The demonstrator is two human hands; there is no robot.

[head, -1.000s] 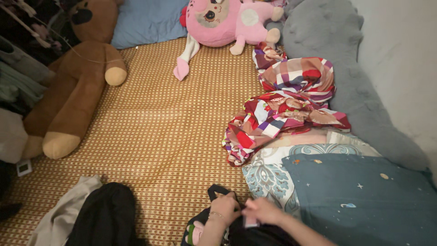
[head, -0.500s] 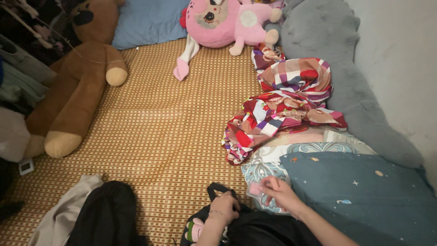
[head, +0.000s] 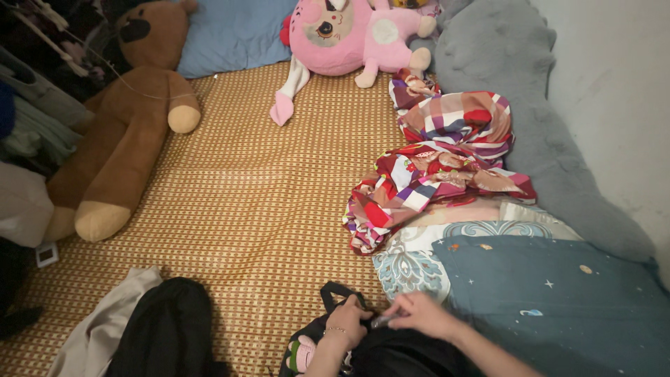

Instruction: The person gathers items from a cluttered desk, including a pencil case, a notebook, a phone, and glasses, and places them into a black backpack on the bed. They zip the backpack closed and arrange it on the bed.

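Both hands worked at one black bag at the mat's near edge: the left hand gripped its top, the right hand pinched what looked like a zipper pull. Two plush toys, one brown bear and one pink, lay beyond.

Left hand and right hand meet, fingers curled.
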